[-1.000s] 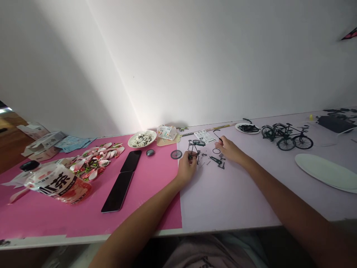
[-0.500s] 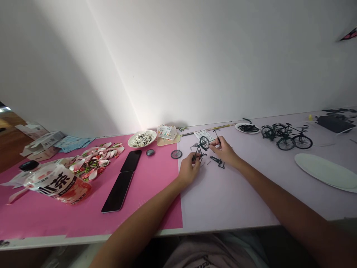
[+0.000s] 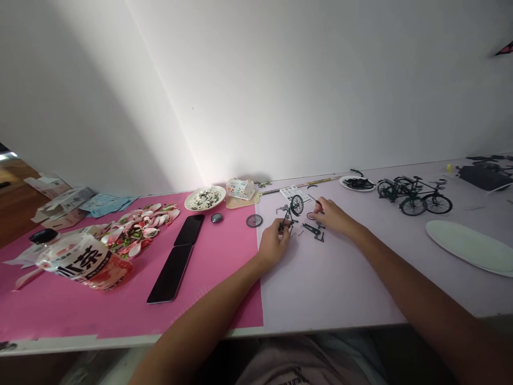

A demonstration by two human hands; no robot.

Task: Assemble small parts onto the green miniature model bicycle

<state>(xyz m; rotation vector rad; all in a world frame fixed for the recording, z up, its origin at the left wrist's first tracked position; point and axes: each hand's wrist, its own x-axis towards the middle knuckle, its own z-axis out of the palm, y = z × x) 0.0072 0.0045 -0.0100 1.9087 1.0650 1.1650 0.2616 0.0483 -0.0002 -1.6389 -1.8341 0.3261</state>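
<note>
The left hand [image 3: 274, 245] grips a part-built miniature bicycle [image 3: 297, 205] over the lavender tabletop [image 3: 320, 283], its spoked wheel uppermost; the right hand [image 3: 332, 215], just beside it, pinches a slim dark rod [image 3: 319, 202]; the printed sheet [image 3: 295, 193] behind is too small to read; the tea bottle's label [image 3: 90, 259] shows large black characters, 茶 legible.

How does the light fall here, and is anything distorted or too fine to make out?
Head view: the wall is brightest around its corner and shadowed farther left; head view: the bottle near the left edge looks stretched, probably wide-angle distortion; head view: the thin dark piece in the right hand is too small to identify.
</note>
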